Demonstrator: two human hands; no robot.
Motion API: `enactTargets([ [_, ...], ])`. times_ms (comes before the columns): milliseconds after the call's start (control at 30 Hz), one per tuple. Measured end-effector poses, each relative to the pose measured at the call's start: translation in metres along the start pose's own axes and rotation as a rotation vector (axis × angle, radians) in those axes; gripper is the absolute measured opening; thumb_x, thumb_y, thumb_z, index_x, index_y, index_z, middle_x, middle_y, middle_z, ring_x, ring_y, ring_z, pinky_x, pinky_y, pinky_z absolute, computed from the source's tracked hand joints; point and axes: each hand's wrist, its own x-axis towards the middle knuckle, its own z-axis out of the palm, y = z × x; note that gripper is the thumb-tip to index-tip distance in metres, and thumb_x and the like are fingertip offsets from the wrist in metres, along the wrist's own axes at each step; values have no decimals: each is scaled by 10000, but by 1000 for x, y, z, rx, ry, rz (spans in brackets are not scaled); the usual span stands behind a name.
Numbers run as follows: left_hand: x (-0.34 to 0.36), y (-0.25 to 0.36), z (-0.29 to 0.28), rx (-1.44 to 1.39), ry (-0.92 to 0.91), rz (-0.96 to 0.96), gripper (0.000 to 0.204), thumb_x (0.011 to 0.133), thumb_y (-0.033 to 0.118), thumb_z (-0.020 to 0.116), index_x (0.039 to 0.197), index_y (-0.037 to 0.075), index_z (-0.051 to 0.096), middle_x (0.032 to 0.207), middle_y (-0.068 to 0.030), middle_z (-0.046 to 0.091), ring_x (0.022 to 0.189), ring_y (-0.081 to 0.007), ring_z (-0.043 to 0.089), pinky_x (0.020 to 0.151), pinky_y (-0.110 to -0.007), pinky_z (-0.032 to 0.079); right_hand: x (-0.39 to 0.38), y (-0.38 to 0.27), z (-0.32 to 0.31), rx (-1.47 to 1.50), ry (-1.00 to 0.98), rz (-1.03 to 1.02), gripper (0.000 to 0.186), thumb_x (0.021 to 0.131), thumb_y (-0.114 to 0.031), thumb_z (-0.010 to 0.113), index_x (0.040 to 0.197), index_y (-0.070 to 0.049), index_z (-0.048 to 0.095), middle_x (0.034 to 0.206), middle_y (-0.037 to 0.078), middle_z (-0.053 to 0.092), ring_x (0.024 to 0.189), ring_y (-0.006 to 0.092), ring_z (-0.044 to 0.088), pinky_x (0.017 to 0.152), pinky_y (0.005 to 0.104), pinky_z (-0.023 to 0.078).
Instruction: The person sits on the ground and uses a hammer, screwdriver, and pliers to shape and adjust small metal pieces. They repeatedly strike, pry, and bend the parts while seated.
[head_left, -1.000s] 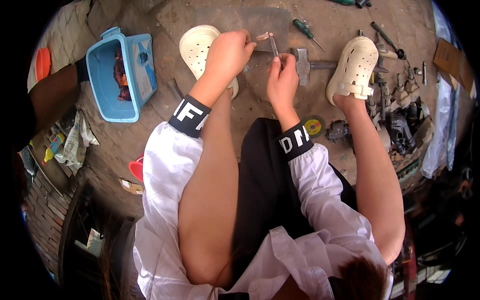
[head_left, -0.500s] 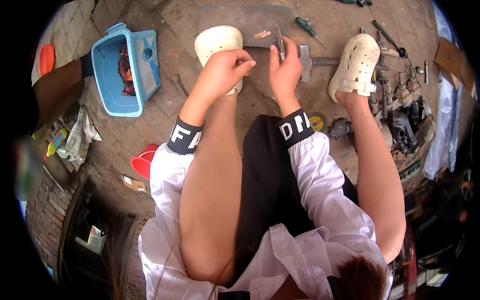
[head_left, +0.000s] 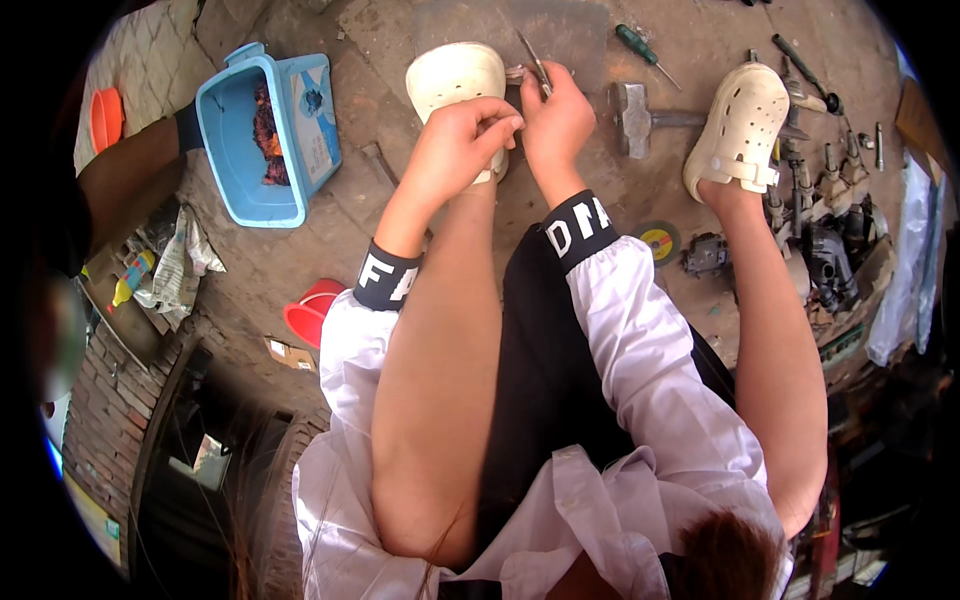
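Note:
My left hand [head_left: 460, 145] is closed in a pinch over the pale clog [head_left: 455, 72] on my left foot. Whatever lies between its fingertips is too small or hidden to make out. Just to the right, my right hand [head_left: 557, 122] grips a slim knife [head_left: 533, 58], its narrow blade pointing up and away. The two hands are almost touching. Behind the knife, a few pinkish strips [head_left: 514, 72] lie on a grey sheet [head_left: 575, 28] on the ground, partly covered by the blade and fingers.
A sledgehammer [head_left: 632, 120] and a green-handled screwdriver [head_left: 635, 42] lie to the right. Metal parts [head_left: 825, 265] crowd beyond my right foot, with a cutting disc [head_left: 657, 243] nearer. At left stand a blue bin [head_left: 318, 135] with reddish-brown strands, a red container [head_left: 318, 305] and another person's limb [head_left: 130, 195].
My right hand with the knife has come left, close against my left hand. The left hand keeps its pinch. The whole view has shifted slightly, moving the surroundings rightward.

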Motion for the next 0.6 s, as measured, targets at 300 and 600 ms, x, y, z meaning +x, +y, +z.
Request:
enactTargets([
  [300,3,-12,0,89,46,-54,169,901,129,577,980,4,658,689,-9,615,517,-45,479,494,-205,409,-18,2,-16,68,-37,-11,229,937,-253,488,924,-49,591,720,170,631,674,380,604,611,440,467],
  [600,8,-10,15,476,26,86,293,844,157,594,1111,37,611,674,-112,618,579,-221,591,575,-323,477,-44,24,-2,-61,-245,12,222,962,-223,429,872,-23,466,684,216,603,649,435,582,577,514,431],
])
